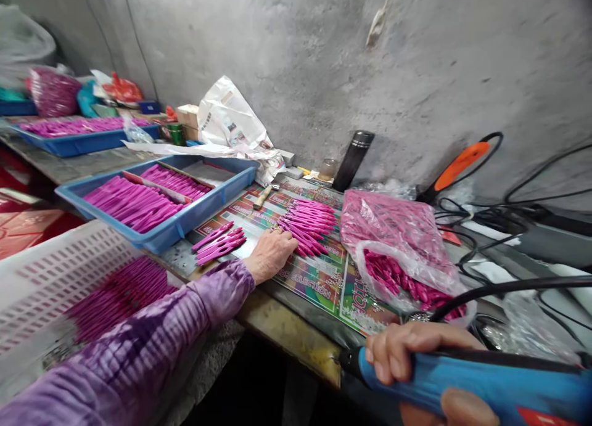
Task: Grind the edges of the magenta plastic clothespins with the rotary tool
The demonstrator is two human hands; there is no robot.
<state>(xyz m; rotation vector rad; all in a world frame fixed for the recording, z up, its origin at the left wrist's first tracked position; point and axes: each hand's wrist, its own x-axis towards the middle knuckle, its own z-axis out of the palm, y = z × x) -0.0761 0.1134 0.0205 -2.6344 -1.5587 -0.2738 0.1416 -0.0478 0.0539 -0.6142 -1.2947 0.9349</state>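
My left hand (272, 252), in a purple tie-dye sleeve, rests knuckles up on a printed mat (319, 281), its fingers curled onto the near end of a row of pink pens (309, 224). A smaller bunch of pink pens (219, 242) lies just left of that hand. My right hand (419, 361) is wrapped round the blue handle of a corded tool (467, 383) at the bottom right, near the bench's front edge. A clear bag of pink pen parts (398, 253) lies open between the two hands.
A blue tray (185, 222) of pink pens sits left of the mat, a white slatted crate (69, 272) with more pens below it. A second blue tray (78, 143) stands far left. A black cylinder (352, 159), an orange-handled tool (460, 162) and black cables (485, 219) line the wall.
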